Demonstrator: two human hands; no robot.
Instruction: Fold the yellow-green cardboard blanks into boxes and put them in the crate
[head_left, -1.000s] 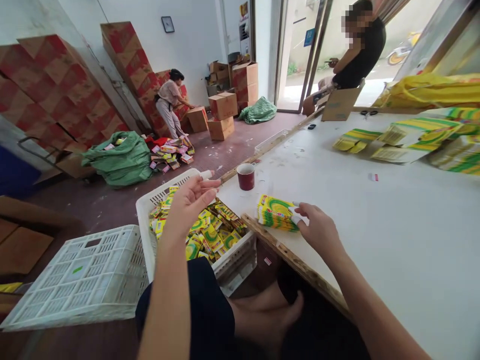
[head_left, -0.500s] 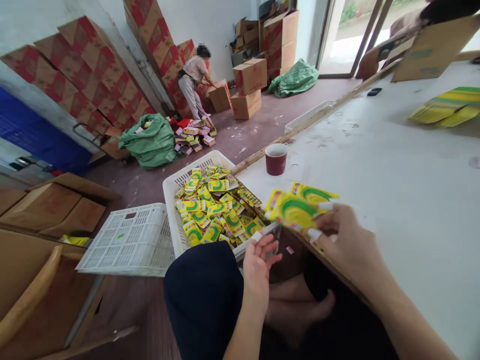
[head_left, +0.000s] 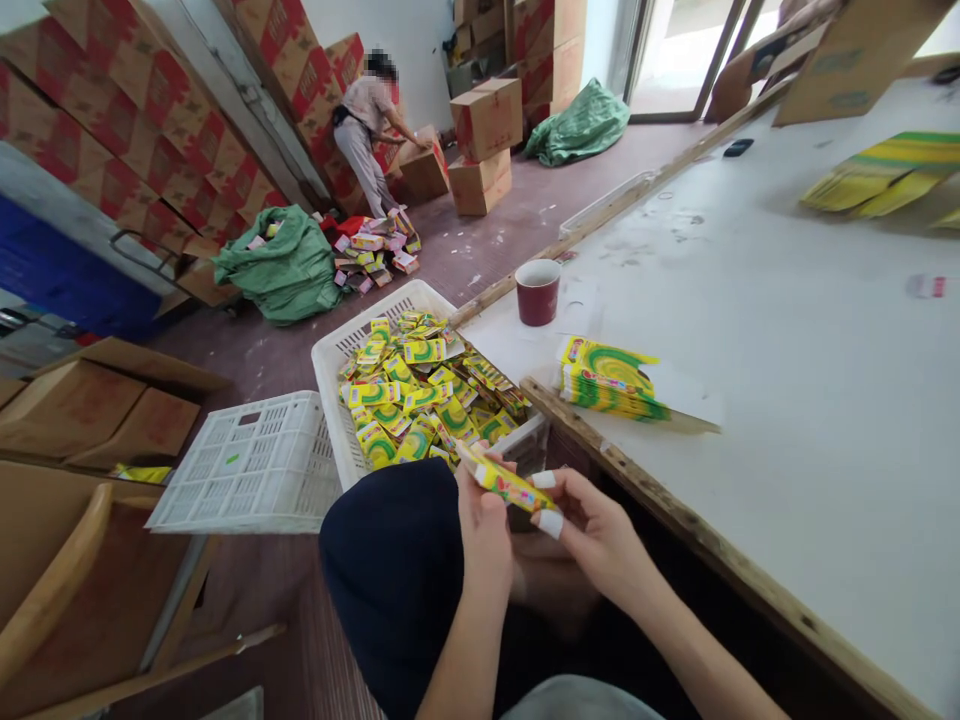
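Note:
A small yellow-and-green carton [head_left: 511, 487] is held between both hands above my lap. My left hand [head_left: 484, 525] is closed on its left end, thumb in front. My right hand [head_left: 589, 525], with white tape on its fingertips, pinches the right end. On the white table just beyond lies a stack of flat yellow cartons [head_left: 607, 380]. To the left of the table edge, a white plastic crate [head_left: 330, 385] holds many yellow cartons [head_left: 424, 400].
A dark red cup [head_left: 538, 293] stands near the wooden table edge [head_left: 675, 500]. An upturned white crate [head_left: 247, 465] sits left. More flat yellow cartons [head_left: 877, 175] lie far right. A person [head_left: 367, 130] bends over boxes at the back; another person's arm [head_left: 739, 85] shows beyond the table.
My right hand has moved left and down from above the table stack with a yellow carton. My left hand, open before, has closed on the carton too. The view has shifted slightly.

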